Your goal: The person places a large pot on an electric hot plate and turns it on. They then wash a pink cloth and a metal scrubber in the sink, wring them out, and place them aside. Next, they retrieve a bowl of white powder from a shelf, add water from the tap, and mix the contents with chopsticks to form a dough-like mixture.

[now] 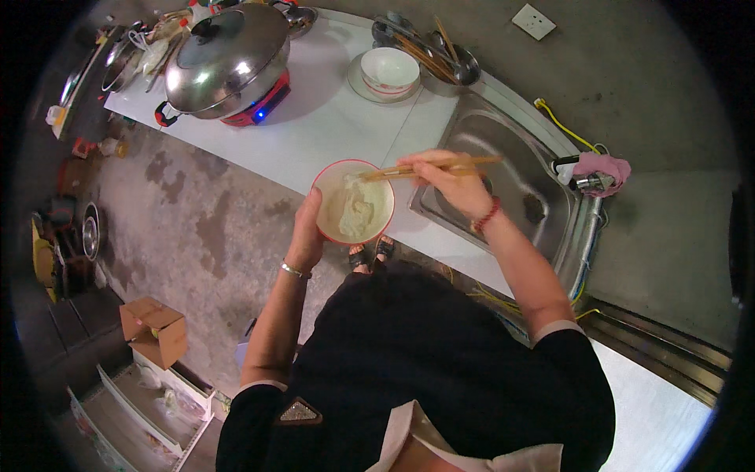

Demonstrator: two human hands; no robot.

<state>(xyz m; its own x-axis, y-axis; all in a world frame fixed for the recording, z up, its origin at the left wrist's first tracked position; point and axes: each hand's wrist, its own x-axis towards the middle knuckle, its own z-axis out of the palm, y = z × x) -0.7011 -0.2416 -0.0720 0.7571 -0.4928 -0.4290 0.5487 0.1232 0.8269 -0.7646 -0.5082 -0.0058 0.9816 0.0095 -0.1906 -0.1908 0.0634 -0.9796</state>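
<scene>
My left hand (308, 229) grips the left side of a white bowl with a red rim (386, 206), held up near the counter's front edge. Inside the bowl lies a pale, thick, batter-like mass (357, 215). A pair of wooden chopsticks (395, 173) is in my right hand (451, 180), and their tips reach into the bowl at its upper part, touching the pale mass. My right hand is over the near left part of a stainless steel sink (513, 159).
A large lidded steel pan (230, 65) sits on a red cooker (283, 88) with a blue light lit. Stacked bowls (389, 71) rest on a plate beside a metal container of chopsticks and spoons (466, 68). A pink cloth (610, 171) hangs on the tap. A cardboard box (153, 330) stands lower left.
</scene>
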